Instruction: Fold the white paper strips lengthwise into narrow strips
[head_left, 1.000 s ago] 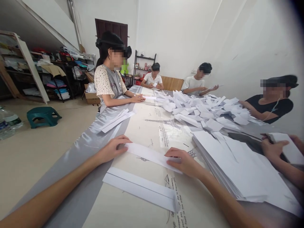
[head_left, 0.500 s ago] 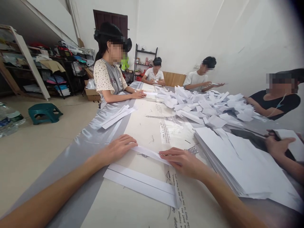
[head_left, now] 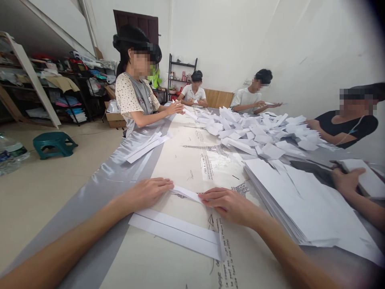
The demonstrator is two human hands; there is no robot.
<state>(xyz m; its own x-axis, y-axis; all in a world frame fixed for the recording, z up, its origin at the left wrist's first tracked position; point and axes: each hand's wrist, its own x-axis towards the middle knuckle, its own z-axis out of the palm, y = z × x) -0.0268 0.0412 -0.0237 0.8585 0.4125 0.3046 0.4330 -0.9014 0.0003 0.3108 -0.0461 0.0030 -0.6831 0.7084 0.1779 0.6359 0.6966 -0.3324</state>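
A narrow folded white paper strip (head_left: 187,193) spans the gap between my two hands above the printed tablecloth (head_left: 168,253). Its left end is under the closed fingers of my left hand (head_left: 150,192). My right hand (head_left: 225,202) pinches the other end, fingers together. Nearer to me, two flat white paper strips (head_left: 177,230) lie side by side, partly overlapping, close below both hands.
To the right is a thick stack of white sheets (head_left: 303,204); behind it spreads a heap of folded papers (head_left: 255,130). More strips (head_left: 147,146) lie at the left edge. Several people sit around the table, one holding a white bundle (head_left: 361,176) at right.
My left hand's fingers have flattened and straightened at the strip's left end. My right hand stays nearly in place. The person at left has raised their hands with a paper.
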